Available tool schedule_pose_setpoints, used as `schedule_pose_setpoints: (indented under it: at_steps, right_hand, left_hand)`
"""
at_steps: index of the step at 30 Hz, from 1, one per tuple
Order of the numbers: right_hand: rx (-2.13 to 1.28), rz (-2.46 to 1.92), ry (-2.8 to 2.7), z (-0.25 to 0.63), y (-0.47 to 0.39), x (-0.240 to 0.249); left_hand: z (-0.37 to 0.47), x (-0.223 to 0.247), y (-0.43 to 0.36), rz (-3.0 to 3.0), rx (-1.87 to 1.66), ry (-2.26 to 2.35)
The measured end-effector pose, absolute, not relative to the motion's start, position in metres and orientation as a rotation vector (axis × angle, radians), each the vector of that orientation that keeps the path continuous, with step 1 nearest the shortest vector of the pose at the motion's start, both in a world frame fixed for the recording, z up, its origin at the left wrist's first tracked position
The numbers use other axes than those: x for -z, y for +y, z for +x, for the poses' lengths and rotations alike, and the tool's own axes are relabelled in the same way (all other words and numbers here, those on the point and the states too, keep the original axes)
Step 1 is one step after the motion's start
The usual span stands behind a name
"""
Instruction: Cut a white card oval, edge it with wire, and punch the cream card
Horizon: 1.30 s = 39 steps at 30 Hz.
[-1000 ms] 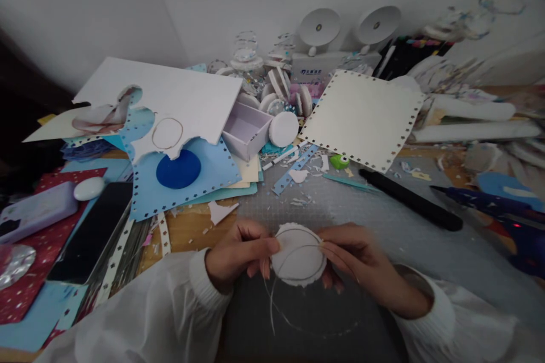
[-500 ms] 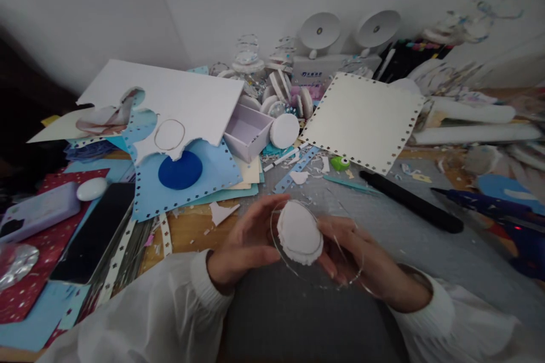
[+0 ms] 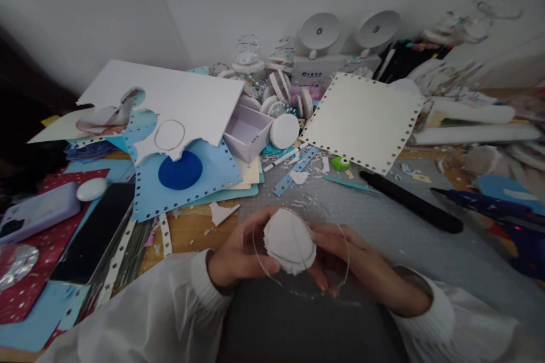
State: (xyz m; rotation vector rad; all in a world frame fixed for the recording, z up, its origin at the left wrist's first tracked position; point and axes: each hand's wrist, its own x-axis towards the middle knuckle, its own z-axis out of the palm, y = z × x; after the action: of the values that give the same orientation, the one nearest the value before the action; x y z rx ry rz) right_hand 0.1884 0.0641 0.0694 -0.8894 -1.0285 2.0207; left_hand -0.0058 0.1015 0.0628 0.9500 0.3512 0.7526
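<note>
I see the thin wire loop nearest me, spreading sideways past the pale disc. The disc tilts between both hands, above the surface: my left hand has its grip around the left edge, my right hand grasps the right; neither looks nearer. Farther off, an open box sits beside a white round.
</note>
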Motion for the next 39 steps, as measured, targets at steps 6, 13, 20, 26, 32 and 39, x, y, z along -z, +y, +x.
schedule_pose_setpoints:
  at_steps: [6,13,20,26,32,39]
  right_hand:
    - [-1.974,-0.809,-1.049,0.191,0.065,-0.071]
    - [-1.862,-0.851,-1.06,0.192,0.064,-0.077]
    - [-1.829,-0.849,-1.109,0.193,0.064,-0.077]
    - [-1.841,-0.797,-1.117,0.193,0.063,-0.076]
    - [-1.844,-0.778,-1.152,0.194,0.062,-0.076]
    - [-1.846,-0.751,-1.164,0.195,0.061,-0.075]
  left_hand:
    - [-0.004,-0.064,0.101,0.764,-0.805,0.373]
    - [-0.005,-0.068,0.1,0.692,-0.778,0.314]
    - [-0.007,-0.062,0.101,0.642,-0.734,0.231]
    - [-0.004,-0.068,0.102,0.625,-0.752,0.243]
    - [-0.003,-0.071,0.102,0.63,-0.743,0.263]
    - [-0.004,-0.065,0.1,0.669,-0.731,0.381]
